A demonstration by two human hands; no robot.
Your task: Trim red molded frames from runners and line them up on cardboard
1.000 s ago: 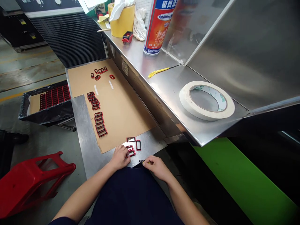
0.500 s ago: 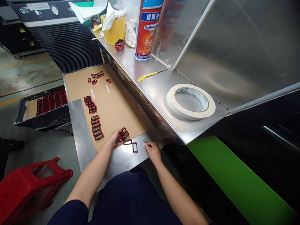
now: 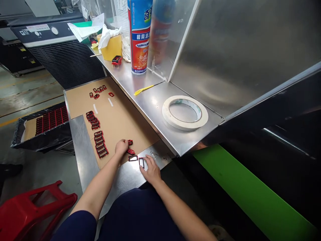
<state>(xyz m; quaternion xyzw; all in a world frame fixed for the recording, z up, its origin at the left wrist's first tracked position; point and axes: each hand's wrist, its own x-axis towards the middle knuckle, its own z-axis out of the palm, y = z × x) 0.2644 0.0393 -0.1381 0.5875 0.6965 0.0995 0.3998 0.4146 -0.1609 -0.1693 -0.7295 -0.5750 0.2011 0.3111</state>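
Small red-and-black rectangular frames lie in rows (image 3: 100, 147) on a brown cardboard sheet (image 3: 120, 117) over a steel table (image 3: 82, 150). My left hand (image 3: 121, 147) is curled at the cardboard's near edge, its fingers closed on red frames (image 3: 129, 142), with another red piece (image 3: 130, 151) just below. My right hand (image 3: 150, 171) lies flat on the steel, fingers stretched out, fingertips touching one upright frame (image 3: 141, 162); a second frame (image 3: 132, 158) lies beside it. A small thin tool (image 3: 152, 154) rests on the steel past my right fingers.
A raised steel shelf (image 3: 155, 103) on the right carries a masking tape roll (image 3: 185, 112), a yellow-handled tool (image 3: 143, 89), a spray can (image 3: 139, 36) and a yellow roll (image 3: 112, 47). A black-lined box of frames (image 3: 47, 120) stands left; a red stool (image 3: 32, 207) is below.
My left hand carried a stack of frames from the steel onto the cardboard edge. My right hand let go of the small tool and moved left onto a loose frame.
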